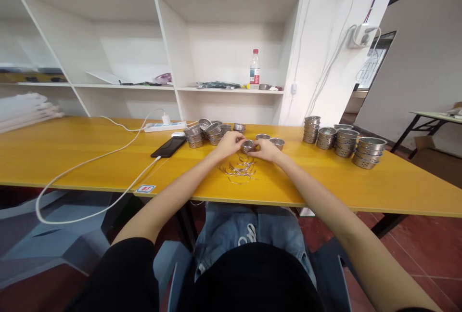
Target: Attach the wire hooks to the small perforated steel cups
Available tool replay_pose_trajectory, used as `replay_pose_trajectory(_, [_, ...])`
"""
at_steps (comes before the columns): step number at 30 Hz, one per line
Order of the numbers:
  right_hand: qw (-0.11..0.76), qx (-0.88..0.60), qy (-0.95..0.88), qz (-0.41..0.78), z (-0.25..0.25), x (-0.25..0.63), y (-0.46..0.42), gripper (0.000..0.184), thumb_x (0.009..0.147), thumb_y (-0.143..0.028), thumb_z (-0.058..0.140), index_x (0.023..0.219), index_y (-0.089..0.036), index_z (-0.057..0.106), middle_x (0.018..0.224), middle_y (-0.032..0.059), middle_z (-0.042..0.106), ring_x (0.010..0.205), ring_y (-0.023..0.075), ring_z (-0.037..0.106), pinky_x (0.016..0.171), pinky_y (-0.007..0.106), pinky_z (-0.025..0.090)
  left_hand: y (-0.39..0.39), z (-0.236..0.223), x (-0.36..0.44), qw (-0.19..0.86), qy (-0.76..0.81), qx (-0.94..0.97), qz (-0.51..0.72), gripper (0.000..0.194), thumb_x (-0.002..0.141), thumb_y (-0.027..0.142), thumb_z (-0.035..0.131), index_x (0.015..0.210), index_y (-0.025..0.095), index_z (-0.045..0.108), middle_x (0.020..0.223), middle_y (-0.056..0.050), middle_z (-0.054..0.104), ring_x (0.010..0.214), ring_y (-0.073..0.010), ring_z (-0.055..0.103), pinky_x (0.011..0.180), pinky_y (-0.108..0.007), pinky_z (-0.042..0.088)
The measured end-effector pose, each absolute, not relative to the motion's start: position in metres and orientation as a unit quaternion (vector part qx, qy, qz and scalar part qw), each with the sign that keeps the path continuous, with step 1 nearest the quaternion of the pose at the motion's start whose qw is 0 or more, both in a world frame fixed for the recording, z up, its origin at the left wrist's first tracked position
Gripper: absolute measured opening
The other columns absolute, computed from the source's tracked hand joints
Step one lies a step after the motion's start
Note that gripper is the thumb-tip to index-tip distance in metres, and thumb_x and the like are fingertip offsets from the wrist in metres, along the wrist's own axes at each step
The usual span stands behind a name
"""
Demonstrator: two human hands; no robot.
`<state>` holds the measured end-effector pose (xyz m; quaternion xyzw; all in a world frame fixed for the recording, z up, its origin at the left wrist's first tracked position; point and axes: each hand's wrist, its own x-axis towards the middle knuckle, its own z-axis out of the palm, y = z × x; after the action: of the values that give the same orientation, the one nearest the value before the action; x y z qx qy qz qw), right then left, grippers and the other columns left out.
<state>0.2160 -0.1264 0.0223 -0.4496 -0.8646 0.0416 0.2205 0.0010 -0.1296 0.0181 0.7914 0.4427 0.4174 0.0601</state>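
Note:
Between my two hands a small perforated metal cup (248, 147) stands at the middle of the yellow table. My left hand (231, 143) grips its left side with the fingers pinched together. On the right side, my right hand (265, 150) has its fingers closed at the rim. Just in front of the cup, toward me, lies a loose pile of thin curved wire pieces (240, 167). Two more metal cups sit close behind my right hand, one (276, 143) to the right and one (263, 136) farther back.
Several metal cups (195, 135) are heaped behind my left hand. Stacked cups (368, 152) stand at the right. A black phone (168, 147) on a white cable (86, 158) and a power strip (164, 126) lie at the left. White shelves (231, 91) with a bottle (254, 70) rise behind.

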Motion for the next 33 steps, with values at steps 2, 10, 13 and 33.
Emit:
replay_pose_trajectory(2, [0.232, -0.443, -0.864, 0.051, 0.022, 0.217, -0.124, 0.026, 0.084, -0.040, 0.089, 0.086, -0.018, 0.075, 0.087, 0.0032, 0.075, 0.082, 0.0196, 0.067, 0.073, 0.028, 0.042, -0.129, 0.019, 0.001, 0.061, 0.448, 0.787, 0.419, 0.020, 0.090, 0.018, 0.066, 0.092, 0.014, 0.085, 0.092, -0.009, 0.084, 0.081, -0.0197, 0.073, 0.080, -0.029, 0.055])
replay_pose_trajectory(10, [0.296, -0.444, -0.835, 0.140, 0.016, 0.222, -0.120, 0.086, 0.069, -0.043, 0.100, 0.140, -0.016, 0.060, 0.110, 0.0084, 0.075, 0.097, 0.0238, 0.071, 0.087, 0.032, 0.051, -0.130, 0.019, 0.003, 0.099, 0.477, 0.767, 0.417, 0.014, 0.082, 0.017, 0.069, 0.083, 0.012, 0.082, 0.077, -0.006, 0.079, 0.072, -0.0167, 0.070, 0.071, -0.026, 0.051])
replay_pose_trajectory(13, [0.304, -0.435, -0.831, 0.168, 0.011, 0.220, -0.118, 0.099, 0.070, -0.044, 0.099, 0.152, -0.015, 0.052, 0.110, 0.0088, 0.075, 0.096, 0.0243, 0.071, 0.091, 0.035, 0.053, -0.132, 0.019, 0.006, 0.103, 0.492, 0.759, 0.413, 0.013, 0.081, 0.019, 0.071, 0.084, 0.013, 0.082, 0.079, -0.006, 0.080, 0.074, -0.0175, 0.071, 0.071, -0.026, 0.051])
replay_pose_trajectory(33, [0.342, -0.364, -0.865, 0.034, 0.035, 0.211, -0.122, 0.014, 0.094, -0.017, 0.069, 0.099, -0.016, 0.082, 0.099, 0.0086, 0.074, 0.090, 0.0210, 0.066, 0.089, 0.033, 0.052, -0.144, 0.025, 0.003, -0.085, 0.416, 0.837, 0.346, 0.019, 0.101, 0.025, 0.060, 0.105, 0.019, 0.077, 0.109, -0.009, 0.077, 0.103, -0.0233, 0.070, 0.087, -0.032, 0.052])
